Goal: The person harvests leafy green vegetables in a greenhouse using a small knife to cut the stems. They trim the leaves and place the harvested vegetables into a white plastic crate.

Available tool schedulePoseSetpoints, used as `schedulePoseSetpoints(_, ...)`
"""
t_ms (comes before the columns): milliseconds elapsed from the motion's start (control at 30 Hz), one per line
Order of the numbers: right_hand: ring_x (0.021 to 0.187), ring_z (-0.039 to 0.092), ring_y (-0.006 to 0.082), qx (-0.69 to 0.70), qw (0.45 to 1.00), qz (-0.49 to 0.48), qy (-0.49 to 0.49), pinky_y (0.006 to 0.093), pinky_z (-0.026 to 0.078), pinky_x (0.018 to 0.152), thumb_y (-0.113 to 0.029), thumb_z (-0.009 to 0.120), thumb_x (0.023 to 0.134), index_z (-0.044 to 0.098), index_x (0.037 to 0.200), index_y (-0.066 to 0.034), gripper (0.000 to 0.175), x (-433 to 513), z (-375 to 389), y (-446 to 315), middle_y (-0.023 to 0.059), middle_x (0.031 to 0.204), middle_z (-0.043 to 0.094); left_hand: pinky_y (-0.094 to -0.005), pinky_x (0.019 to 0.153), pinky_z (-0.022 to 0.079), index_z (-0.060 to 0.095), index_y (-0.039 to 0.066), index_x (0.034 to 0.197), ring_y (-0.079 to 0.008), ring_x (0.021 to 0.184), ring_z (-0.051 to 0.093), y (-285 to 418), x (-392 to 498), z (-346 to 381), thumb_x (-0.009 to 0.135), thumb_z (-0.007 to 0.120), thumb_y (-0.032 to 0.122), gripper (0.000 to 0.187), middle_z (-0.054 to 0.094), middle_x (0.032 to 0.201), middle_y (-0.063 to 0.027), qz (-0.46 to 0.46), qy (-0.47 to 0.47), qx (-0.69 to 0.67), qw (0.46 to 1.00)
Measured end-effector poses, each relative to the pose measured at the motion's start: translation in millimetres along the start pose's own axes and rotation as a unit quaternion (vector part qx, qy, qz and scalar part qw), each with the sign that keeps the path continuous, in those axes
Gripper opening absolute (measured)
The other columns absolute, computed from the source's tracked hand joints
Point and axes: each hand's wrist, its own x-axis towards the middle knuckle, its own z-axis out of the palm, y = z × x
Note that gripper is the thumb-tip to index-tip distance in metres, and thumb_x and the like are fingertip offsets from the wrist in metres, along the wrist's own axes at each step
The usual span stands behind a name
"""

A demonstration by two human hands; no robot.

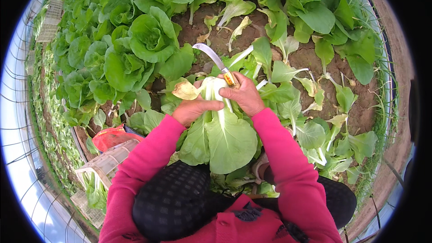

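My left hand (191, 109) grips a head of leafy greens (231, 141) around its pale stalks, with the thumb laid across them. The cut base points away from me and the broad green leaves hang toward my lap. A yellowed, browning leaf (185, 90) sticks out to the left of the base. My right hand (245, 95) presses its thumb on the stalks too, and its fingers keep hold of a sickle-shaped harvesting knife (230, 78). The curved blade points up and left, clear of the greens. Some fingers are hidden behind the stalks.
Uncut leafy greens (150, 38) stand at the left and far side. Loose trimmed leaves (308, 135) cover the soil (364, 104) at right. A plastic crate (111, 158) holding greens sits by my left arm, beside a red bag (113, 137). More crates (50, 22) lie far left.
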Motion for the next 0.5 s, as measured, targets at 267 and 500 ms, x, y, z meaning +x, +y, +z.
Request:
schedulePoseSetpoints(267, 0.069, 0.061, 0.0331, -0.429, 0.902, -0.045, 0.023, 0.0400, 0.048, 0.066, -0.028, 0.072, 0.068, 0.061, 0.095, -0.0028, 0.038, 16, 2, -36, 0.0166, 0.077, 0.063, -0.0320, 0.102, 0.040, 0.033, -0.001, 0.139, -0.0214, 0.115, 0.052, 12, 14, 5, 0.063, 0.084, 0.020, 0.094, 0.053, 0.124, -0.0119, -0.033, 0.019, 0.257, 0.966)
schedulePoseSetpoints(500, 0.069, 0.062, 0.0347, -0.245, 0.956, -0.038, 0.156, 0.0408, 0.049, 0.065, -0.023, 0.070, 0.072, 0.060, 0.091, 0.0001, 0.032, 36, -21, -18, 0.0186, 0.075, 0.063, -0.0339, 0.101, 0.043, 0.022, -0.004, 0.144, -0.0339, 0.114, 0.057, 32, 18, 10, 0.054, 0.085, 0.036, 0.118, 0.055, 0.124, -0.0235, 0.011, 0.042, 0.380, 0.924)
